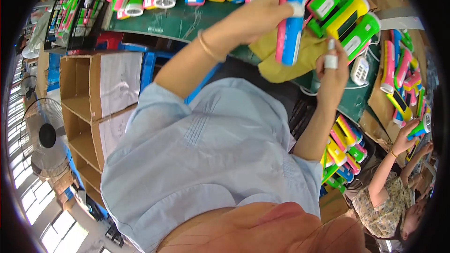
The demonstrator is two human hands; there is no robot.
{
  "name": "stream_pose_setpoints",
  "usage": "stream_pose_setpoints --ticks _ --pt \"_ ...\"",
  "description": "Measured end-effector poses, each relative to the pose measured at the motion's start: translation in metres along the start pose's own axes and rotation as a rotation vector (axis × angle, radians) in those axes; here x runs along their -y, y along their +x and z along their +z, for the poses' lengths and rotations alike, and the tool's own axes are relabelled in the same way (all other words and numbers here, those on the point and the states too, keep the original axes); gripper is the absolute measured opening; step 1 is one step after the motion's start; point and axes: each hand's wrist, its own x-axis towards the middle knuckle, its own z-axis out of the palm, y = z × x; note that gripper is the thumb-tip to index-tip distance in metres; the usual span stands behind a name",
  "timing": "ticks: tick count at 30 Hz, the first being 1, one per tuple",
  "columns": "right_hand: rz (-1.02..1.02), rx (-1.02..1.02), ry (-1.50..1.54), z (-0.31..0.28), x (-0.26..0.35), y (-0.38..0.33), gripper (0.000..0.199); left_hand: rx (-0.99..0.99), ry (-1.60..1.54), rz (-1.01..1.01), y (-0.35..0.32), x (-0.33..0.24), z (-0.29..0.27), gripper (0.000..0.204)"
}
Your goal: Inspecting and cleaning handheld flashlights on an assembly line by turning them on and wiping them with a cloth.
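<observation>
My left hand (267, 16) is closed round a blue and pink flashlight (291, 33), held upright over the near edge of the green table. The flashlight's white head points away from me. My right hand (333, 68) is beside it, with white tape wrapped round one finger. That finger is stretched out and some of the others are partly curled; I see nothing held in them. The fingertips are close to the lower ends of a green and white flashlight (362, 36) and a yellow one (347, 16); contact is unclear. An olive-yellow cloth (276, 61) lies under the held flashlight.
Several coloured flashlights line the far side of the green table (164, 21). A small white device (360, 70) with a cable sits at the right. More flashlights fill a container (347, 150) near my right elbow. Cardboard compartments (79, 89) stand at left; another person (384, 201) works at right.
</observation>
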Motion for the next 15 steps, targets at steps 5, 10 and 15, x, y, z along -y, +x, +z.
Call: stream_pose_setpoints --ticks 5,10,15 --pt "-0.026 0.026 0.309 -0.01 0.006 0.01 0.024 -0.41 0.766 0.354 0.022 -0.027 0.003 0.079" --pt "-0.258 0.059 0.055 0.013 0.022 0.011 0.016 0.062 -0.4 -0.206 0.022 -0.025 -0.018 0.028" --pt "-0.52 0.044 -0.384 0.024 0.034 0.007 0.013 0.108 -0.491 -0.259 0.011 0.003 -0.006 0.028"
